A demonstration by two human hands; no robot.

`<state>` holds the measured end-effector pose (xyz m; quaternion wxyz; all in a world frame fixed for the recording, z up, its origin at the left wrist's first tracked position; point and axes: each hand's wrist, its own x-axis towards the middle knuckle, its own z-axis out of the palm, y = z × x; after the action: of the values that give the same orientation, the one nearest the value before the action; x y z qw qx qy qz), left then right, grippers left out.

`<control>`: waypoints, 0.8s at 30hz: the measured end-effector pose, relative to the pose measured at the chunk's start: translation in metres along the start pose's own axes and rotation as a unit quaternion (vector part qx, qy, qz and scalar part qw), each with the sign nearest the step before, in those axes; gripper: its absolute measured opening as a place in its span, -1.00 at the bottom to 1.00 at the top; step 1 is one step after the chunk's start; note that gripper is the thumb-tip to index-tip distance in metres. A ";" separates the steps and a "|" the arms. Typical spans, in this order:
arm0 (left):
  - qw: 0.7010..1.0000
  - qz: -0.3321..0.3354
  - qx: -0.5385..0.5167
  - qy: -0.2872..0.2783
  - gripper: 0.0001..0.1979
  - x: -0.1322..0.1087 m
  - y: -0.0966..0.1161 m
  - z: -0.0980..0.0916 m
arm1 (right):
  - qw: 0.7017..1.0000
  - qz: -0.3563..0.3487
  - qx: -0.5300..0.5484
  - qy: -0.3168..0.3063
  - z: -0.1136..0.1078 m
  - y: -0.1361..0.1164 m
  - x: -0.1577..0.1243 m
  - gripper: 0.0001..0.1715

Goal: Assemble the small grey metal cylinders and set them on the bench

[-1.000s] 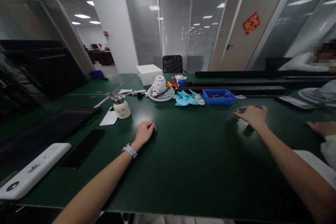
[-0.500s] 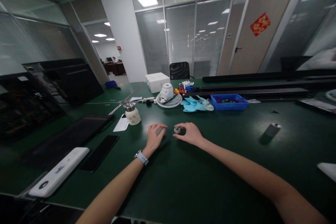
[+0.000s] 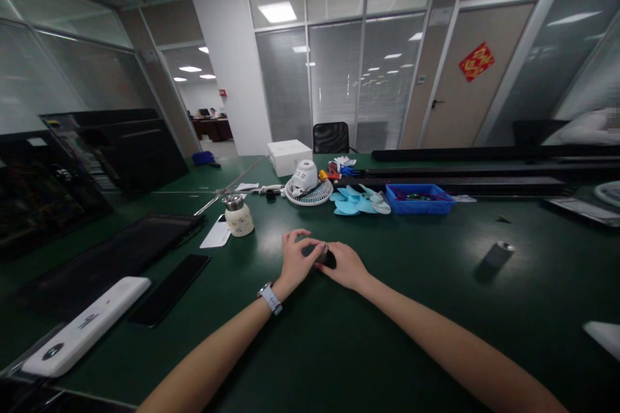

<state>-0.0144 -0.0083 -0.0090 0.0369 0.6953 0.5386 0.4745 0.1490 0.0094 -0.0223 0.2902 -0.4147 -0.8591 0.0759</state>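
Observation:
My left hand [image 3: 296, 259] and my right hand [image 3: 345, 264] meet over the middle of the green table. Between them is a small metal cylinder [image 3: 324, 258], its bright end showing and most of its body hidden by fingers. The right hand wraps its thumb and fingers around it from the right. From the left, my left thumb and forefinger press at its top, while the other left fingers are curved and raised. A similar grey metal cylinder [image 3: 500, 253] rests farther right on the table.
Behind my hands are blue fan blades [image 3: 358, 200], a white fan [image 3: 306, 182] and a blue tray [image 3: 419, 202] with small parts. Leftward are a cream bottle [image 3: 239, 218], a black phone [image 3: 170, 290] and a white device [image 3: 87, 326]. A person's sleeve [image 3: 584, 128] shows far right.
My hands were apart, the right one pinching a small round metal piece. They have come together, the left moving right onto the piece. The camera view has shifted slightly.

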 end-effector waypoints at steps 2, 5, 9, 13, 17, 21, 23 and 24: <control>1.000 0.006 0.002 0.003 -0.84 0.003 0.000 -0.001 | 1.000 0.001 -0.007 -0.001 0.000 0.000 -0.001 -0.50; 1.000 0.010 0.013 0.014 -0.80 0.009 -0.003 -0.008 | 1.000 0.005 -0.009 0.001 -0.002 0.000 -0.001 -0.50; 0.999 0.007 0.054 0.006 -0.78 0.012 -0.023 -0.025 | 1.000 0.009 0.002 0.001 -0.005 -0.002 -0.002 -0.50; 0.990 -0.020 0.107 -0.085 -0.80 0.006 -0.050 -0.032 | 1.000 0.013 0.006 -0.006 -0.007 -0.003 -0.002 -0.48; 0.979 -0.021 0.123 -0.160 -0.76 0.001 -0.058 -0.030 | 1.000 0.015 0.001 -0.010 -0.008 -0.003 -0.002 -0.45; 0.977 -0.017 0.107 -0.184 -0.70 0.001 -0.054 -0.032 | 1.000 0.008 0.000 -0.012 -0.008 -0.003 -0.003 -0.35; 0.978 -0.029 0.096 -0.182 -0.68 0.001 -0.053 -0.034 | 1.000 0.008 -0.001 -0.011 -0.007 -0.003 -0.002 -0.36; 0.979 -0.035 0.093 -0.179 -0.67 0.000 -0.053 -0.035 | 1.000 0.007 -0.002 -0.011 -0.007 -0.003 -0.002 -0.37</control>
<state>-0.0764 -0.0018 -0.0195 0.0850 0.7501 0.5889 0.2885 0.1521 0.0053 -0.0167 0.2797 -0.4208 -0.8591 0.0808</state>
